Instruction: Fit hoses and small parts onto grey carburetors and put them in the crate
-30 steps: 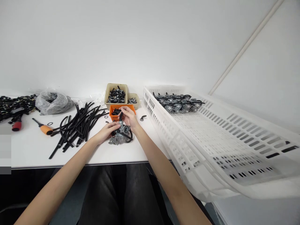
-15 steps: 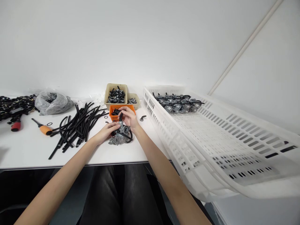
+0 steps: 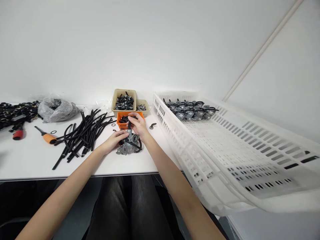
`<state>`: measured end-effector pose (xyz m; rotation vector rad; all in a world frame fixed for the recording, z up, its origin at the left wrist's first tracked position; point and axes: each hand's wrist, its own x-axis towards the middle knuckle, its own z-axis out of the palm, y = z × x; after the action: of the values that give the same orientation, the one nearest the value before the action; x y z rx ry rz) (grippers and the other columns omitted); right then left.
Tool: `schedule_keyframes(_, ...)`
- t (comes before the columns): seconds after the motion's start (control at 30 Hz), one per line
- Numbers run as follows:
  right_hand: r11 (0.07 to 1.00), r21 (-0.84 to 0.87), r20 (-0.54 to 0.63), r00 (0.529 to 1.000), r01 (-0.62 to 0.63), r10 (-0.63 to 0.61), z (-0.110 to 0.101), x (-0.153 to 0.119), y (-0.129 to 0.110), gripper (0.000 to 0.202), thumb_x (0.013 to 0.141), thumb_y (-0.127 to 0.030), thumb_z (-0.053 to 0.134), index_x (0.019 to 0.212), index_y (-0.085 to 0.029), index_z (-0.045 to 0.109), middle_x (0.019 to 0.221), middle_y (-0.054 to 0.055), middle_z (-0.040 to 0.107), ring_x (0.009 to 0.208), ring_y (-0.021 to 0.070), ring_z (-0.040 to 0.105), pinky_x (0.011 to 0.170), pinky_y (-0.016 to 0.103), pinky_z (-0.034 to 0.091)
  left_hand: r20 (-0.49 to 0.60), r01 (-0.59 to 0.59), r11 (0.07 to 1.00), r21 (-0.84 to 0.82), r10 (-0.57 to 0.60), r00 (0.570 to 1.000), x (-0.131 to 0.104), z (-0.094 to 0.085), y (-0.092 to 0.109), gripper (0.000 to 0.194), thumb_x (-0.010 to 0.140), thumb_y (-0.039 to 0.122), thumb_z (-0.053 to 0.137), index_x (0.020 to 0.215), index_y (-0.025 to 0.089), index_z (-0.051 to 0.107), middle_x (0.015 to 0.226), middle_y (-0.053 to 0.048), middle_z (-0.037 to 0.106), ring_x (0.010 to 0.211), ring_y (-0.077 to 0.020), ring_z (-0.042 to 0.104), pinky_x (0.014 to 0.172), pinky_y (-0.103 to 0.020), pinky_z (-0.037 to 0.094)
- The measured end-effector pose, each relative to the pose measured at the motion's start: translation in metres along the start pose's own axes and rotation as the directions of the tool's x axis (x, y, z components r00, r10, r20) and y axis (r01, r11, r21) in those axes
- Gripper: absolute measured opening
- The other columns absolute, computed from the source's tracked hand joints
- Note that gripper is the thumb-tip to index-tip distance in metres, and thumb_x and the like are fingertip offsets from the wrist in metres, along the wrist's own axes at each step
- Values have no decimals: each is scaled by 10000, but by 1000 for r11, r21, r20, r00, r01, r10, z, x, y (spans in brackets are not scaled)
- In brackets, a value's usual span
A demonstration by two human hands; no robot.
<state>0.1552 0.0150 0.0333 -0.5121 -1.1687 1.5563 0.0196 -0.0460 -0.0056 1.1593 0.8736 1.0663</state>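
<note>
A grey metal carburetor [image 3: 128, 146] stands upright on the white table in front of me, with a black hose looping round its right side. My left hand [image 3: 114, 141] is closed on its upper left part, thumb near the top. At the top, my right hand [image 3: 138, 126] pinches a black rubber cap [image 3: 129, 125] that sits over the carburetor's neck. The fingers partly hide the cap. Just behind the hands is an orange basket [image 3: 140, 115] of small black parts.
Black hoses [image 3: 86, 136] lie piled at left, beside an orange-handled screwdriver [image 3: 48, 138], a red handle [image 3: 18, 134] and a plastic bag [image 3: 56, 111] of parts. Beige bins [image 3: 114, 100] stand behind. A large white crate [image 3: 172, 133] holding several carburetors [image 3: 190, 111] fills the right. A small lever part [image 3: 152, 126] lies nearby.
Both hands keep their hold on the carburetor and its cap. My right fingers have shifted only slightly on the cap; the whole view has moved a touch.
</note>
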Motion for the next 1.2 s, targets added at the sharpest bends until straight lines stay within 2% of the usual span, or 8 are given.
schedule_keyframes(0.13,1000,16,0,1000,-10,10,2,-1,-1,305,615,-312,775,819,-205,574,616,-49,591,587,104,577,547,218,434,2,3,1000,-11,-3,1000,0,1,1,306,696,430,740,816,169,635,773,14,606,720,-124,552,641,-228,380)
schedule_keyframes(0.4,998,56,88,995,-41,36,1,-5,-7,212,665,-255,687,839,-182,589,621,-20,631,597,104,557,557,215,405,-15,1,1000,-24,-2,1000,1,0,-1,312,683,426,748,810,164,639,754,9,610,695,-126,553,631,-235,382)
schedule_keyframes(0.6,996,74,79,996,-39,33,1,-6,-7,183,668,-226,668,831,-175,603,677,-27,614,594,83,526,540,203,381,-12,-7,1000,-3,7,1000,2,-1,-3,315,687,430,743,820,162,646,756,2,624,692,-136,558,631,-242,380)
schedule_keyframes(1.2,1000,14,20,1000,4,-4,-2,1,3,358,599,-358,789,844,-217,569,656,-56,555,604,94,522,552,220,405,8,6,1000,-18,-6,1000,1,-1,-1,298,710,419,736,853,171,652,784,8,622,714,-122,569,653,-234,399)
